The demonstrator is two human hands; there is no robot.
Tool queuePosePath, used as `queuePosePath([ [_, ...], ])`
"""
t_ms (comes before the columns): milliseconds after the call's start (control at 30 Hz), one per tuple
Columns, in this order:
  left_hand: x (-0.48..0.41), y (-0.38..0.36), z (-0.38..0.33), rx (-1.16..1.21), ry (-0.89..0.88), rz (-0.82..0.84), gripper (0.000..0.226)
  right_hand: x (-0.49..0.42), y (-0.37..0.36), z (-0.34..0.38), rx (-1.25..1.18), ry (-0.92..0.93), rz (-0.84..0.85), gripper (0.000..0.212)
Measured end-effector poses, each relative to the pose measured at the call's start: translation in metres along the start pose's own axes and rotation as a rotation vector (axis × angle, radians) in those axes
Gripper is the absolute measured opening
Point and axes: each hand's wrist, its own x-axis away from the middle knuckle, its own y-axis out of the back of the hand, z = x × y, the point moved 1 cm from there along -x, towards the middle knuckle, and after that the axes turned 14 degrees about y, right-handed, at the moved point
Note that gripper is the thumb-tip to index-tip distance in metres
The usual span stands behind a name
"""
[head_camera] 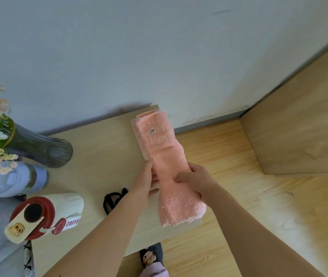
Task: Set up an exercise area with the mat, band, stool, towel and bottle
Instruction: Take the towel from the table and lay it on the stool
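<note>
Now you are clasping the folded towel point(165, 140).
Your left hand point(145, 180) and right hand point(197, 180) are squeezing its middle, likely so the folds are not slipping, while it is lying along the right edge of the table point(109, 146).

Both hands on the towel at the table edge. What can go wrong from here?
1. The pink towel is held only at its middle by the left hand and right hand; lifted, its folded ends may sag open.
2. It lies along the table edge and may slip to the floor.
</note>
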Motion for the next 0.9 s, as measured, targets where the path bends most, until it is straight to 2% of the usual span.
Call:
queuePosePath([
  [100, -0.001, -0.003, -0.006, 0.191, 0.064, 0.277, 0.066, 0.006, 0.014, 0.004, -0.129, -0.030, 0.077, 0.026],
  [167, 0.003, -0.009, -0.013, 0.304, 0.049, 0.416, 0.065, 0.014, 0.023, 0.004, -0.128, -0.032, 0.118, 0.025],
  [267, 0.010, -0.021, -0.022, 0.369, 0.073, 0.316, 0.050, 0.024, 0.033, -0.001, -0.112, -0.042, 0.123, 0.031],
  [333, 0.016, -0.033, -0.026, 0.336, 0.085, 0.220, 0.041, 0.036, 0.041, -0.008, -0.102, -0.047, 0.111, 0.041],
  [400, 0.026, -0.046, -0.029, 0.286, 0.089, 0.199, 0.037, 0.049, 0.049, -0.019, -0.079, -0.048, 0.120, 0.047],
  [533, 0.040, -0.076, -0.020, 0.241, 0.074, 0.219, 0.036, 0.081, 0.064, -0.044, 0.049, -0.079, 0.127, 0.051],
  [633, 0.061, -0.111, 0.007, 0.168, 0.067, 0.256, 0.034, 0.111, 0.088, -0.078, 0.077, -0.091, 0.035, 0.039],
  [767, 0.073, -0.128, 0.025, 0.145, 0.059, 0.289, 0.032, 0.141, 0.096, -0.097, 0.055, -0.119, 0.078, 0.052],
  [833, 0.088, -0.144, 0.048, 0.110, 0.045, 0.312, 0.028, 0.172, 0.107, -0.123, -0.027, -0.126, 0.021, 0.064],
  [900, 0.100, -0.158, 0.075, 0.083, 0.036, 0.334, 0.026, 0.203, 0.116, -0.154, -0.141, -0.148, -0.139, 0.064],
])
